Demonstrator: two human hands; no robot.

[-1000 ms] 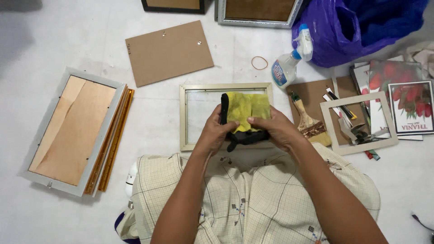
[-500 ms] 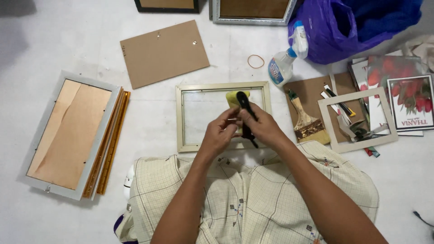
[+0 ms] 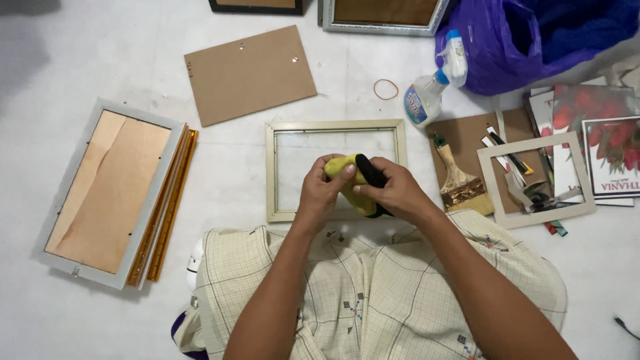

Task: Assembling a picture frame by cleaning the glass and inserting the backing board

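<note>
Both hands, left [image 3: 322, 193] and right [image 3: 393, 190], gripped a yellow cloth [image 3: 347, 180] wrapped around a black tool [image 3: 371, 175], held between them above the pale frame [image 3: 333, 125].

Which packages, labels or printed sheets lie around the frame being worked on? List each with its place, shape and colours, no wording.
Spray bottle: lying up and right of the centre frame; clear body, white trigger head with blue tip, blue and red label.
Printed flower sheets: stacked at the right edge; rectangular, red blooms on dark green, white border with a caption line.
Purple plastic bag: top right corner; crumpled, glossy purple and blue, no label visible.
</note>
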